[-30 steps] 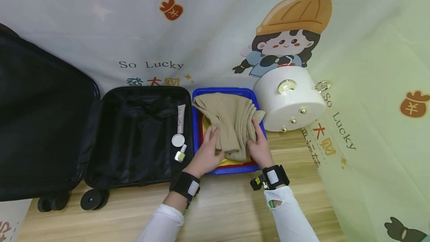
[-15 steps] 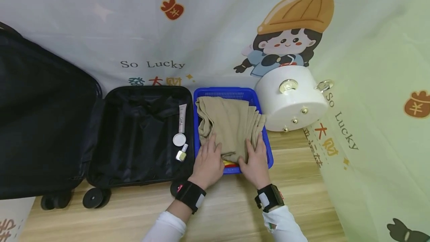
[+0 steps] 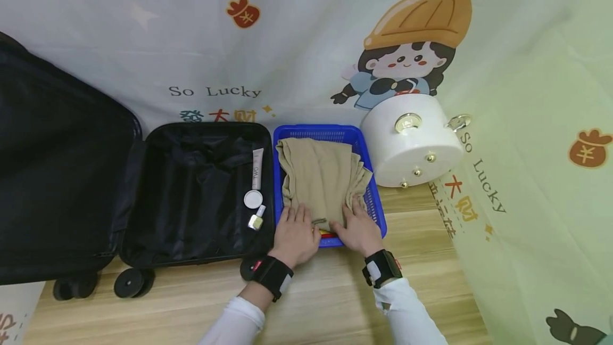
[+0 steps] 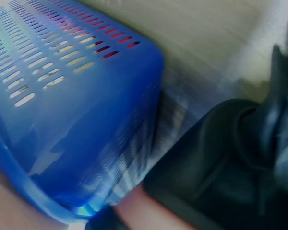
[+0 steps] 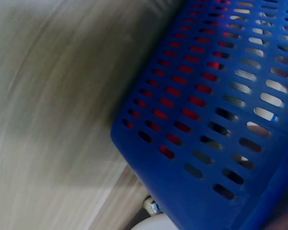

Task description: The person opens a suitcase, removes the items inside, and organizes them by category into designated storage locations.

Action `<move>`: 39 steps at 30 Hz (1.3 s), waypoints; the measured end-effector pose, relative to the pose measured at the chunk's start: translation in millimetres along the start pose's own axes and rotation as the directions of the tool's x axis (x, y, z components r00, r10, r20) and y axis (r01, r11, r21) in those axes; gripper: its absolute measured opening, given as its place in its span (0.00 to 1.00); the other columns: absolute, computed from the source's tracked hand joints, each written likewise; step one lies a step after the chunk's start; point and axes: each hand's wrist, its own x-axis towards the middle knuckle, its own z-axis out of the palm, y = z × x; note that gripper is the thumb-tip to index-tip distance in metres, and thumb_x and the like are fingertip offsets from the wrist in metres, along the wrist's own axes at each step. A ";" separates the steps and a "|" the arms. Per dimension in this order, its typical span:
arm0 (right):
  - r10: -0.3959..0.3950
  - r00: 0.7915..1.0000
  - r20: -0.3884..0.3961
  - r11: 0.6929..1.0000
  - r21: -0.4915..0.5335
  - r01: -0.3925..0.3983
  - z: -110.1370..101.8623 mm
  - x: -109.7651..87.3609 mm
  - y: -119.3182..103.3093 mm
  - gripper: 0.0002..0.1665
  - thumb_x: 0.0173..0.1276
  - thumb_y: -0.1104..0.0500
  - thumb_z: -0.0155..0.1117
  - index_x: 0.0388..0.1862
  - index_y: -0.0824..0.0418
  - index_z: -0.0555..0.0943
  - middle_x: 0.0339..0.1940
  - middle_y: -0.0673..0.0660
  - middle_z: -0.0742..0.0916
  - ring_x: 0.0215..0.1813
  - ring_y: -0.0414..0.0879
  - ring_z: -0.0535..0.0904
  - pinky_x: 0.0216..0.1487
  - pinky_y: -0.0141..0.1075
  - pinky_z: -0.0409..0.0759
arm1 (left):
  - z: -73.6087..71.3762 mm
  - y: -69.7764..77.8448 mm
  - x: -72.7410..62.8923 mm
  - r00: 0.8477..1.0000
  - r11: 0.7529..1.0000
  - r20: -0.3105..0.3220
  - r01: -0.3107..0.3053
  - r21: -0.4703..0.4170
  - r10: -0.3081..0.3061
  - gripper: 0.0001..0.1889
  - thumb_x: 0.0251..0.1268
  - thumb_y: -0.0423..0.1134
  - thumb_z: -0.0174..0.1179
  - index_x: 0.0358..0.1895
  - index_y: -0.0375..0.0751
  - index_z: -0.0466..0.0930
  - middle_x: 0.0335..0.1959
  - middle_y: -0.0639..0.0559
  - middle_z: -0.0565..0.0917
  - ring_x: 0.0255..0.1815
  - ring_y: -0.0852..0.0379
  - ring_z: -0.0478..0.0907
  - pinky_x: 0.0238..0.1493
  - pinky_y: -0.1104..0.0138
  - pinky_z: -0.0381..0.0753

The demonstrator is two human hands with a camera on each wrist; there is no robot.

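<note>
Folded beige cloth (image 3: 318, 172) lies in the blue plastic basket (image 3: 322, 131), over a bit of red and yellow fabric that shows at the near rim. My left hand (image 3: 296, 236) rests flat on the cloth's near left part, fingers straight. On the near right part lies my right hand (image 3: 360, 230), fingers spread and relaxed. Both wrist views show mostly the slotted wall of the basket, the left wrist view its side (image 4: 101, 91) and the right wrist view its side (image 5: 197, 110), with red showing through the slots.
Left of the basket lies an open black suitcase (image 3: 191, 196). In it are a tube labelled TWG (image 3: 257, 169), a round white-lidded jar (image 3: 253, 199) and a small bottle (image 3: 256, 218). A white round case with gold studs (image 3: 407, 142) stands at the basket's right.
The beige cloth has sunk lower into the basket and spread out. My hands have gone from gripping its edges to lying flat on its near part, closer to the front rim.
</note>
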 end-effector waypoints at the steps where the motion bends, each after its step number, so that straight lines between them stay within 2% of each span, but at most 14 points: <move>1: -0.001 1.000 -0.030 1.000 0.008 0.001 1.1 -2.9 -0.5 0.38 0.74 0.44 0.60 0.72 0.69 0.75 0.80 0.74 0.64 0.77 0.71 0.65 0.73 0.61 0.68 | 0.6 -1.2 -1.3 1.000 1.000 -0.029 -0.011 -0.016 0.011 0.30 0.77 0.50 0.47 0.71 0.29 0.73 0.72 0.36 0.75 0.76 0.36 0.67 0.78 0.46 0.54; 3: -0.012 0.994 -0.107 1.000 0.020 0.014 4.1 -10.9 -1.3 0.34 0.73 0.46 0.62 0.70 0.68 0.78 0.79 0.75 0.65 0.76 0.72 0.66 0.72 0.63 0.67 | 1.8 -4.8 -6.4 0.994 0.997 -0.108 -0.040 -0.062 0.034 0.28 0.75 0.48 0.51 0.68 0.32 0.76 0.71 0.38 0.76 0.77 0.37 0.65 0.79 0.42 0.51; 6: -0.035 0.974 -0.223 0.998 0.038 0.045 9.5 -25.6 -1.7 0.29 0.73 0.49 0.63 0.65 0.67 0.82 0.78 0.75 0.67 0.76 0.72 0.65 0.74 0.64 0.63 | -0.7 -12.9 -20.1 0.974 0.988 -0.224 -0.076 -0.137 0.044 0.25 0.70 0.45 0.58 0.66 0.36 0.80 0.72 0.41 0.76 0.80 0.38 0.61 0.78 0.36 0.48; 10: -0.090 0.937 -0.338 0.991 0.061 0.117 16.8 -42.9 -1.2 0.24 0.73 0.50 0.65 0.58 0.66 0.85 0.76 0.75 0.70 0.77 0.72 0.64 0.76 0.67 0.55 | -10.3 -30.6 -44.8 0.958 0.970 -0.286 -0.035 -0.241 -0.036 0.28 0.66 0.41 0.63 0.68 0.36 0.77 0.76 0.41 0.70 0.82 0.38 0.56 0.77 0.34 0.45; 12: -0.124 0.924 -0.362 0.984 0.072 0.161 21.1 -50.0 -0.7 0.22 0.73 0.50 0.65 0.55 0.65 0.86 0.75 0.74 0.71 0.76 0.72 0.65 0.75 0.68 0.53 | -13.8 -42.9 -58.6 0.954 0.960 -0.280 0.023 -0.278 -0.104 0.30 0.66 0.41 0.63 0.71 0.35 0.75 0.78 0.40 0.67 0.82 0.37 0.54 0.77 0.34 0.43; 14: -0.152 0.922 -0.356 0.978 0.081 0.193 25.4 -55.1 0.0 0.22 0.72 0.47 0.65 0.54 0.62 0.87 0.76 0.74 0.70 0.76 0.71 0.64 0.74 0.68 0.51 | -15.4 -56.6 -73.9 0.953 0.953 -0.246 0.104 -0.283 -0.177 0.31 0.68 0.43 0.63 0.72 0.34 0.73 0.78 0.39 0.66 0.82 0.34 0.52 0.76 0.32 0.40; 17: -0.175 0.936 -0.305 0.973 0.091 0.211 30.3 -57.9 1.2 0.25 0.72 0.42 0.65 0.55 0.59 0.86 0.79 0.72 0.68 0.77 0.70 0.61 0.73 0.68 0.48 | -16.6 -74.5 -98.2 0.950 0.932 -0.126 0.244 -0.269 -0.285 0.33 0.73 0.50 0.60 0.73 0.33 0.71 0.78 0.35 0.66 0.82 0.29 0.47 0.73 0.28 0.33; 20: -0.176 0.947 -0.268 0.973 0.101 0.209 32.7 -56.5 2.2 0.29 0.70 0.38 0.65 0.56 0.58 0.85 0.80 0.72 0.66 0.78 0.70 0.58 0.73 0.68 0.46 | -12.9 -84.9 -119.6 0.938 0.912 -0.044 0.321 -0.253 -0.343 0.32 0.77 0.54 0.55 0.73 0.35 0.72 0.76 0.34 0.67 0.81 0.27 0.47 0.70 0.25 0.30; 21: -0.175 0.949 -0.262 0.972 0.108 0.209 33.4 -55.9 2.5 0.29 0.70 0.37 0.66 0.55 0.58 0.85 0.80 0.72 0.66 0.78 0.71 0.58 0.73 0.69 0.45 | -10.8 -86.9 -124.8 0.937 0.909 -0.041 0.326 -0.259 -0.347 0.31 0.78 0.54 0.54 0.73 0.36 0.73 0.75 0.35 0.68 0.80 0.28 0.48 0.70 0.24 0.30; 23: -0.176 0.948 -0.264 0.969 0.123 0.214 34.0 -54.6 3.0 0.28 0.69 0.37 0.66 0.53 0.57 0.86 0.79 0.72 0.66 0.78 0.71 0.58 0.72 0.70 0.44 | -4.8 -89.7 -132.1 0.938 0.914 -0.080 0.307 -0.266 -0.339 0.28 0.78 0.53 0.54 0.71 0.39 0.75 0.74 0.38 0.71 0.79 0.30 0.52 0.70 0.25 0.33; 27: -0.179 0.950 -0.254 0.962 0.156 0.223 32.7 -49.1 3.0 0.24 0.69 0.39 0.66 0.47 0.57 0.85 0.80 0.72 0.65 0.78 0.72 0.56 0.72 0.70 0.42 | 2.5 -92.2 -137.5 0.932 0.923 -0.175 0.263 -0.282 -0.319 0.21 0.78 0.51 0.55 0.62 0.40 0.82 0.69 0.41 0.76 0.76 0.33 0.58 0.69 0.25 0.35; 30: -0.181 0.957 -0.227 0.960 0.172 0.223 30.3 -43.1 0.8 0.23 0.69 0.39 0.66 0.46 0.57 0.85 0.80 0.72 0.64 0.79 0.72 0.55 0.73 0.69 0.41 | 4.1 -92.7 -141.8 0.921 0.920 -0.218 0.252 -0.301 -0.323 0.17 0.77 0.48 0.57 0.54 0.39 0.84 0.66 0.41 0.79 0.74 0.34 0.61 0.69 0.25 0.36; 35: -0.180 0.960 -0.214 0.961 0.171 0.218 27.8 -34.6 -1.3 0.25 0.70 0.38 0.64 0.46 0.58 0.85 0.80 0.73 0.64 0.78 0.72 0.55 0.72 0.69 0.41 | 5.7 -91.5 -147.1 0.909 0.917 -0.257 0.239 -0.320 -0.327 0.14 0.76 0.45 0.58 0.50 0.40 0.85 0.63 0.42 0.81 0.72 0.33 0.62 0.68 0.25 0.37; 39: -0.178 0.955 -0.239 0.960 0.171 0.222 27.2 -32.7 -1.8 0.25 0.70 0.39 0.65 0.45 0.59 0.85 0.79 0.73 0.65 0.77 0.73 0.56 0.71 0.70 0.43 | 8.2 -91.1 -147.1 0.910 0.919 -0.272 0.217 -0.329 -0.313 0.12 0.76 0.45 0.58 0.49 0.41 0.84 0.65 0.43 0.80 0.73 0.33 0.61 0.68 0.24 0.35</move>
